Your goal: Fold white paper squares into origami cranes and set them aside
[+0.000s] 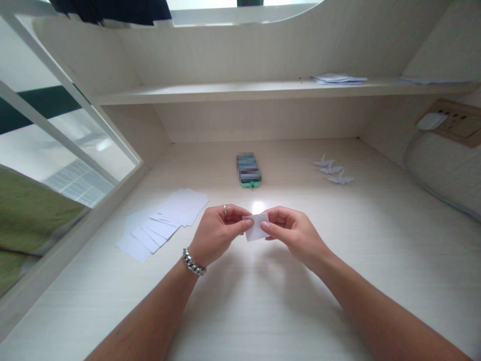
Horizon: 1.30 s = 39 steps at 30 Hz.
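Observation:
Between my two hands is a small white piece of paper point(256, 231), held a little above the desk. My left hand point(221, 230), with a ring and a chain bracelet, pinches its left side between thumb and fingers. The right side is pinched the same way by my right hand point(291, 229). Whether the paper is folded on its far side I cannot tell. Left of my left hand, several white paper sheets point(165, 223) lie fanned out on the desk. Farther back on the right sit 3 small folded paper cranes point(332, 169).
A phone point(248, 170) with a green edge lies beyond my hands, its screen blurred. Paper stacks point(340, 78) rest on the shelf point(225, 94) above. At right, a white plug point(432, 121) with a grey cable point(428, 188) sits in a wall socket point(460, 123).

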{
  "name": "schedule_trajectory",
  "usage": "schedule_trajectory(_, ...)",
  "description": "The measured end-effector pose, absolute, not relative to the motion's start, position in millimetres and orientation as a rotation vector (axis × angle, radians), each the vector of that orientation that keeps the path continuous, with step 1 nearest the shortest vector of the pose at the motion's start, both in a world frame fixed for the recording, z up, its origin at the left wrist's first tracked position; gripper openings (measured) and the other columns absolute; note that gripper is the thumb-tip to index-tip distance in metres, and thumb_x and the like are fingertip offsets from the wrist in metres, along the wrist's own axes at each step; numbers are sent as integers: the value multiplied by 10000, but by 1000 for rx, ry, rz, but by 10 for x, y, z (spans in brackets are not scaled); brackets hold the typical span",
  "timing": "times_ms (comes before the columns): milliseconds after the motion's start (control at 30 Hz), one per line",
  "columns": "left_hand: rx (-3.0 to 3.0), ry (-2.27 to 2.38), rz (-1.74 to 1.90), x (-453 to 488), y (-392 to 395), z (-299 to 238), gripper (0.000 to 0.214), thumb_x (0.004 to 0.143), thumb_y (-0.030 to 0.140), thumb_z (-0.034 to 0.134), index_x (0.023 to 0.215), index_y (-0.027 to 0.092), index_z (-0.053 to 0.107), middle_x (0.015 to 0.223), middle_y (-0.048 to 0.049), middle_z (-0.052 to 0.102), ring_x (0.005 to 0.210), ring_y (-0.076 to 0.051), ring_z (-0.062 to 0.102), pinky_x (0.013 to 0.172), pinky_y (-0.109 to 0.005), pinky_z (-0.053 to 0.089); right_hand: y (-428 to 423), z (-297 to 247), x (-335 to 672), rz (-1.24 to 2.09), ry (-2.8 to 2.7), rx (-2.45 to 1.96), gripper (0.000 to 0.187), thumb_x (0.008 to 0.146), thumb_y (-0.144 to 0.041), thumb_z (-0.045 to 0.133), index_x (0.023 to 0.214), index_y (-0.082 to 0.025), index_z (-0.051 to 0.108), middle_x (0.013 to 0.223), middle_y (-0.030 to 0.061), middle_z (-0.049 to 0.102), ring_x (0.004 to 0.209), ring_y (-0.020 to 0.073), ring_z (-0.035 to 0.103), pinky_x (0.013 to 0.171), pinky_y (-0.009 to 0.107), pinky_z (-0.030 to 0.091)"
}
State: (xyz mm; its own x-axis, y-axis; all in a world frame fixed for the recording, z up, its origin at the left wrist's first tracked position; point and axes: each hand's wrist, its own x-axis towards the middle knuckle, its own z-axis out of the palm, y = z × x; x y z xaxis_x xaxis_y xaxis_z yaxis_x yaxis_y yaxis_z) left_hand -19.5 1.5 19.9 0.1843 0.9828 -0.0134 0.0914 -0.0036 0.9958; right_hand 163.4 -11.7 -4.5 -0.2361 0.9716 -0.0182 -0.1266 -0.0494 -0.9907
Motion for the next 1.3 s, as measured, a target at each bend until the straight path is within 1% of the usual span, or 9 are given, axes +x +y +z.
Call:
schedule_trajectory(67,1363,1127,956,-196,15,209,120,665,171,783,758,110,740,615,-15,683,541,-82,573,515,-186,470,-122,-39,1628,1467,-1216,-1020,202,714,-315,749,827,-155,703,762,38,709,679,145,641,591,264,502)
schedule_trajectory(200,1335,1106,895,-212,8,230,117,686,195,764,769,115,747,601,-13,671,530,-82,559,512,-193,466,-121,-15,1632,1552,-1159,-1079,227,667,-331,780,749,-137,694,678,31,681,606,130,613,542,252,487)
schedule_trajectory(433,1365,1109,841,-214,5,225,152,671,204,762,783,106,733,619,-19,660,538,-91,550,513,-207,453,-115,-18,1646,1628,-1153,-1100,235,657,-330,788,750,-138,688,677,27,683,632,139,636,557,253,509)
schedule_trajectory(667,1429,1121,783,-205,-3,225,99,685,186,728,749,110,722,558,-1,611,510,-93,516,502,-216,417,-114,-22,1649,1732,-1128,-1056,219,649,-308,791,733,-133,691,666,19,675,630,131,638,587,267,537)
schedule_trajectory(867,1429,1073,787,-232,16,195,134,681,202,736,779,112,725,610,-18,637,546,-104,536,526,-228,428,-114,-14,1659,1700,-1159,-1049,223,644,-311,792,748,-129,718,664,30,684,633,138,644,584,274,549)
schedule_trajectory(1100,1366,1032,851,-214,-2,235,81,665,153,746,733,115,727,542,5,615,505,-92,517,495,-218,405,-138,-16,1633,1656,-1123,-1009,195,638,-268,791,793,-157,746,719,37,715,651,152,667,565,274,565)
schedule_trajectory(1300,1310,962,927,-235,13,178,54,678,116,729,727,135,742,551,3,629,517,-93,524,497,-217,412,-160,2,1598,1632,-1030,-997,192,606,-262,812,772,-174,772,728,43,723,651,170,683,557,292,585)
